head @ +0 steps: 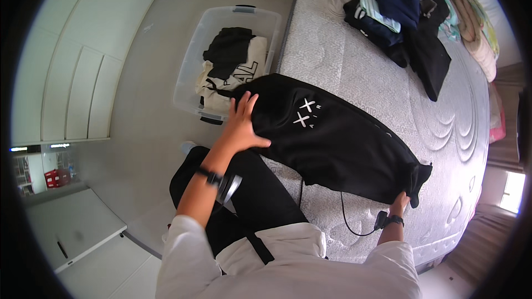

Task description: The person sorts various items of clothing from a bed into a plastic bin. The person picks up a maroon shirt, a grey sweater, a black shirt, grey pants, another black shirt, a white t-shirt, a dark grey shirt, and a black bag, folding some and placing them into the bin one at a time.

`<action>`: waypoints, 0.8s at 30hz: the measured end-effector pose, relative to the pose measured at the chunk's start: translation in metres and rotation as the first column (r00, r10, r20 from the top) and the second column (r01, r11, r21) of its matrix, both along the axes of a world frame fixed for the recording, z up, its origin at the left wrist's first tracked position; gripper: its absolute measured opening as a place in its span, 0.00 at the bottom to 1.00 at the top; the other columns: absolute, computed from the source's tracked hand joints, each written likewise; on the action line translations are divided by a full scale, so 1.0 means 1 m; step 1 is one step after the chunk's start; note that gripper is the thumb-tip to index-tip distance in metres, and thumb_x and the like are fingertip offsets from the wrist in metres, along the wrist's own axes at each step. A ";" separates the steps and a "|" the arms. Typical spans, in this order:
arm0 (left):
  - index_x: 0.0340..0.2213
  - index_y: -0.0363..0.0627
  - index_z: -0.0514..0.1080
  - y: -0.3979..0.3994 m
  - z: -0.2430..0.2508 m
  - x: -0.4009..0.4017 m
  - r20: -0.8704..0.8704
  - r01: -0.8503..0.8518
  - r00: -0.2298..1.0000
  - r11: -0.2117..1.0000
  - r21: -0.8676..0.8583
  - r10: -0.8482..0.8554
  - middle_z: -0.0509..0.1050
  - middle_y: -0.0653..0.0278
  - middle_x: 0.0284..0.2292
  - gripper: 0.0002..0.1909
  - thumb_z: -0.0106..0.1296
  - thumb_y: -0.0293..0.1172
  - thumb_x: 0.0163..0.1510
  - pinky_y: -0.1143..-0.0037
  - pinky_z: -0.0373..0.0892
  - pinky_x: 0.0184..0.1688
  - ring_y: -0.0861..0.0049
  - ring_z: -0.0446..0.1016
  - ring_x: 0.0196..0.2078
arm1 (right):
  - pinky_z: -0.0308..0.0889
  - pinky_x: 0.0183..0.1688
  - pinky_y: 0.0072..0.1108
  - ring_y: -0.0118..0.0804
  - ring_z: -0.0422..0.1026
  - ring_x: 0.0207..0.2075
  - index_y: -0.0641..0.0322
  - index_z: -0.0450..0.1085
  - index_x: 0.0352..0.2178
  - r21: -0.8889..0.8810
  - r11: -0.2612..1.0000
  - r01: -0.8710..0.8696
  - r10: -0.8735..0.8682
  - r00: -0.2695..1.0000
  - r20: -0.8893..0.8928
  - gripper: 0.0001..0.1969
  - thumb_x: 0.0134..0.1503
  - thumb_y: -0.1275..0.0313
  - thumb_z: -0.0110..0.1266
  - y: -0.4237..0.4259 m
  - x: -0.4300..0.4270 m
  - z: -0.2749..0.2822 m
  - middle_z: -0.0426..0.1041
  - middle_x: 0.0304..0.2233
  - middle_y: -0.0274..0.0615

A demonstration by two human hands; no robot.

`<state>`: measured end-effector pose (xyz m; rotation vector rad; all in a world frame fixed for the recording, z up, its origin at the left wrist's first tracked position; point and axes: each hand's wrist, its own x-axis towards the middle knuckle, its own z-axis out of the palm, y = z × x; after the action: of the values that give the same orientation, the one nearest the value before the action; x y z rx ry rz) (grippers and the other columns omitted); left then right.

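Observation:
A black garment (328, 141) lies stretched flat across the mattress (386, 120), with white crosses and small lettering printed on it. Its left end reaches over the mattress edge, beside the plastic box. My left hand (244, 126), fingers spread, is at that left end; whether it touches the cloth is hard to tell. At the far right end, my right hand (400, 203) grips the bunched edge of the garment, its fingertips partly hidden by the fabric.
A clear plastic box (187, 70) on the floor (143, 79) contains folded black and cream clothes (230, 56). Piled clothes (395, 4) and a rolled blanket (474, 29) rest on the mattress. White cabinets (85, 62) line the left side. A cable (353, 232) hangs from my right wrist device.

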<state>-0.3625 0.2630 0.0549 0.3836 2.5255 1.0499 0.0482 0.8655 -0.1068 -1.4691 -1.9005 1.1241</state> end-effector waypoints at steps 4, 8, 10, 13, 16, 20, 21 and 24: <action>0.50 0.41 0.60 -0.033 -0.083 -0.018 0.195 -0.276 0.954 0.922 0.271 0.228 0.70 0.50 0.44 0.45 0.68 0.38 0.29 0.70 0.62 0.52 0.62 0.67 0.49 | 0.59 0.51 0.27 0.41 0.63 0.48 0.71 0.53 0.54 -0.325 0.942 0.083 -0.127 0.985 -0.116 0.29 0.55 0.62 0.44 -0.007 -0.022 0.019 0.61 0.51 0.50; 0.40 0.36 0.68 -0.042 -0.051 -0.025 -0.026 -0.428 0.901 0.898 0.099 0.432 0.75 0.55 0.33 0.35 0.67 0.45 0.33 0.71 0.69 0.42 0.64 0.74 0.37 | 0.60 0.51 0.27 0.42 0.63 0.50 0.67 0.52 0.55 -0.127 0.990 -0.055 0.066 0.994 0.091 0.31 0.55 0.57 0.46 0.008 0.019 0.038 0.62 0.51 0.46; 0.29 0.32 0.72 -0.072 -0.003 -0.037 -0.296 -0.389 0.891 0.915 -0.107 0.344 0.74 0.52 0.20 0.31 0.65 0.49 0.32 0.69 0.71 0.31 0.61 0.75 0.25 | 0.63 0.48 0.28 0.42 0.64 0.49 0.65 0.56 0.53 -0.490 0.865 0.105 -0.245 0.942 -0.230 0.31 0.55 0.54 0.48 -0.050 -0.037 0.069 0.63 0.51 0.46; 0.27 0.32 0.74 -0.063 0.033 -0.058 -0.183 -0.264 0.951 0.962 -0.071 0.247 0.74 0.52 0.21 0.30 0.65 0.50 0.31 0.71 0.70 0.33 0.62 0.74 0.25 | 0.62 0.50 0.33 0.43 0.65 0.50 0.62 0.60 0.51 -0.528 0.753 0.394 -0.534 0.834 -0.138 0.30 0.55 0.50 0.45 -0.031 -0.025 0.079 0.64 0.51 0.40; 0.38 0.34 0.71 -0.093 -0.032 -0.036 0.046 -0.062 0.997 0.997 -0.045 0.064 0.75 0.52 0.32 0.36 0.64 0.52 0.34 0.71 0.69 0.40 0.61 0.74 0.35 | 0.59 0.53 0.36 0.44 0.64 0.51 0.60 0.59 0.53 -0.713 0.639 0.289 -0.595 0.773 -0.220 0.33 0.55 0.46 0.42 -0.039 -0.034 0.087 0.63 0.53 0.39; 0.35 0.32 0.71 -0.114 -0.108 -0.011 -0.030 -0.172 0.985 0.964 -0.201 0.169 0.74 0.44 0.33 0.32 0.59 0.53 0.40 0.64 0.68 0.40 0.55 0.73 0.38 | 0.53 0.59 0.36 0.45 0.61 0.54 0.61 0.58 0.54 -0.765 0.640 0.074 -0.559 0.728 -0.397 0.31 0.59 0.48 0.35 -0.021 -0.042 0.088 0.60 0.56 0.39; 0.33 0.33 0.71 -0.104 -0.096 -0.015 0.162 -0.250 0.939 0.925 -0.287 0.304 0.73 0.43 0.31 0.30 0.57 0.53 0.43 0.63 0.67 0.38 0.53 0.73 0.37 | 0.56 0.57 0.34 0.45 0.63 0.53 0.65 0.59 0.53 -0.628 0.738 0.248 -0.572 0.724 -0.387 0.31 0.59 0.49 0.37 -0.016 -0.048 0.100 0.61 0.55 0.41; 0.29 0.37 0.72 -0.074 -0.030 -0.030 -0.287 -0.228 0.932 0.974 0.012 0.221 0.73 0.47 0.24 0.23 0.54 0.50 0.48 0.64 0.67 0.31 0.52 0.72 0.29 | 0.61 0.50 0.24 0.38 0.67 0.45 0.72 0.61 0.49 -0.023 0.881 0.473 -0.431 0.780 -0.453 0.25 0.60 0.57 0.42 -0.027 -0.101 0.149 0.66 0.47 0.48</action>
<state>-0.3927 0.1893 0.0254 0.2598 2.8934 1.1173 -0.0529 0.8387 0.0417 -1.3677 -1.1786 1.0121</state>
